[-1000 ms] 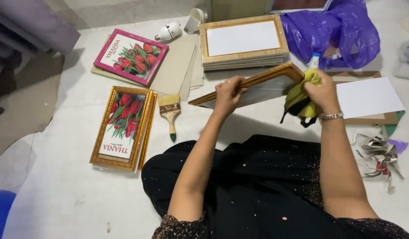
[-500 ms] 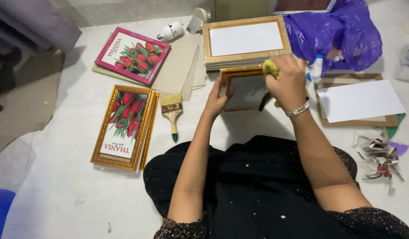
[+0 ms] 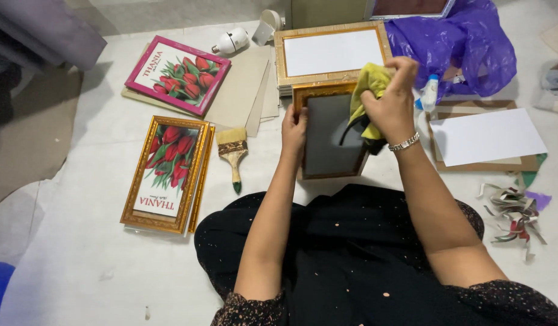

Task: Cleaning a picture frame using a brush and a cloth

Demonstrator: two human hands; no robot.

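A gold picture frame with dark glass [image 3: 325, 140] stands tilted against my lap on the floor. My left hand [image 3: 294, 130] grips its left edge. My right hand [image 3: 392, 99] is closed on a yellow cloth [image 3: 368, 81] and presses it onto the glass at the frame's upper right. A dark strap hangs from the cloth over the glass.
A stack of gold frames with white inserts [image 3: 331, 53] lies behind. A gold frame with a tulip print [image 3: 167, 170], a pink-framed tulip print [image 3: 177, 73] and a paintbrush [image 3: 233, 151] lie left. A purple plastic bag [image 3: 454, 42], white sheet [image 3: 485, 136], spray bottle [image 3: 428, 93] and paper scraps [image 3: 513, 212] lie right.
The frame has turned from edge-on and nearly flat to upright with its glass facing me. My right hand with the cloth has moved left onto the glass.
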